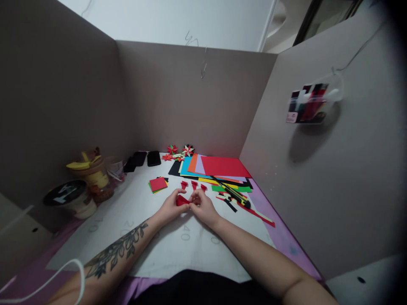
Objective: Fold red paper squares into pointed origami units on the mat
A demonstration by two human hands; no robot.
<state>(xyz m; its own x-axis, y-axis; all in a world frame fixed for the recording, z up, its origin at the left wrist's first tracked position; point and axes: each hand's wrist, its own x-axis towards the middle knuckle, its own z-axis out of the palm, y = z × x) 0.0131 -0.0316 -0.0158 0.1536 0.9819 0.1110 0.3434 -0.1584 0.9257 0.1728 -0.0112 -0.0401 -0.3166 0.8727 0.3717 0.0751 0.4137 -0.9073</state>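
Between my two hands is a small red piece of folded paper, held just above the white mat. My left hand grips its left side between thumb and fingers. At its right end, my right hand pinches the paper with thumb and fingertips, which partly hide it. Just beyond my fingers, three small red folded paper pieces lie in a row. To the left sits a stack of square papers, red on top with green and yellow edges showing.
Coloured paper sheets lie at the back right, with a yellow-black utility knife and paper scraps nearer. Folded paper stars sit at the back. Tubs stand left; a plastic holder hangs on the right wall.
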